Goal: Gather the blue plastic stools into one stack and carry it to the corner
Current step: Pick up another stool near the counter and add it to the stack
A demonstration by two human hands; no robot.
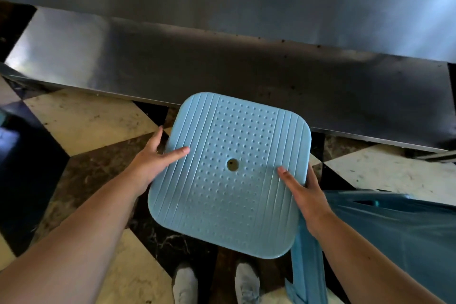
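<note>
I see no readable writing; my left hand (150,159) at nine o'clock and right hand (304,191) at three o'clock grip the stool (229,200) seat's edges.

The stool (229,175) is between the left hand (158,158) and right hand (304,192), above the shoes (214,284) (person's own); the steel counter (222,66) stands beyond it.

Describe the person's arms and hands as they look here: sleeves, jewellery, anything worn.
Both forearms are bare right up to the frame edge, with no sleeves in view. The left hand and right hand wear no gloves. No watch, bracelet or ring shows on the visible parts.
</note>
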